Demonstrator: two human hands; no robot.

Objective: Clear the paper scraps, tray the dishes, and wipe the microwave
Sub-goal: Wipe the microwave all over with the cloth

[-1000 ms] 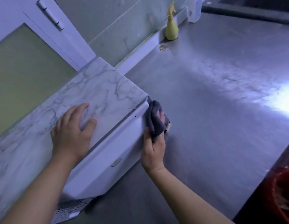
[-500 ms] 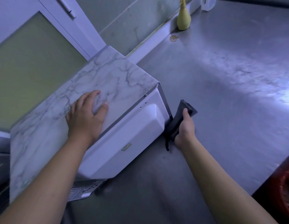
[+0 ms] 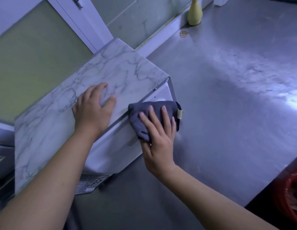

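Head view. One microwave (image 3: 127,72), marble-topped, angled on a steel counter (image 3: 227,113); one grey cloth (image 3: 141,108); two hands. Left hand (image 3: 93,110) flat on the top, fingers spread, gripping nothing. Right hand (image 3: 158,138) pressing the cloth against the white face below the top edge, fingers straight. Half a second ago, cloth gripped beside the microwave's corner, down by the counter.

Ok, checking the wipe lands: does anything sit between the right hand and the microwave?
Only the grey cloth: the right hand presses it against the microwave, on its white side. Nothing else visible.
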